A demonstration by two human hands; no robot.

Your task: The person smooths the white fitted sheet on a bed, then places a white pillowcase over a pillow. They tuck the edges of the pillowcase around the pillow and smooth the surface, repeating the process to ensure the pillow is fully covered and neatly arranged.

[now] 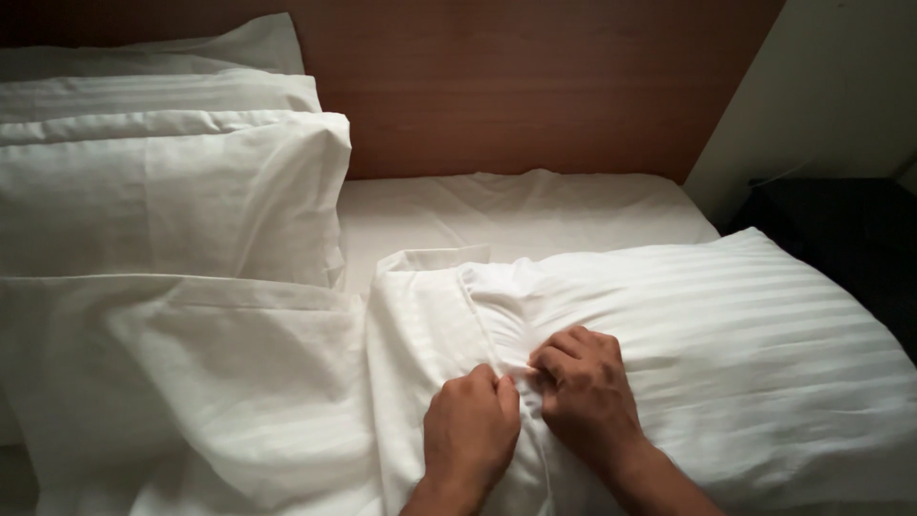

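A white striped pillow lies on the right side of the bed, partly inside a white pillowcase whose open end faces left. My left hand is closed on the pillowcase edge at the pillow's near left side. Right beside it, touching, my right hand pinches the same bunched fabric. Both fists press into the pillow.
Two or three white pillows are stacked at the left against a brown wooden headboard. A loose white cover lies spread at the lower left. The white bed sheet shows behind. A dark nightstand stands at the right.
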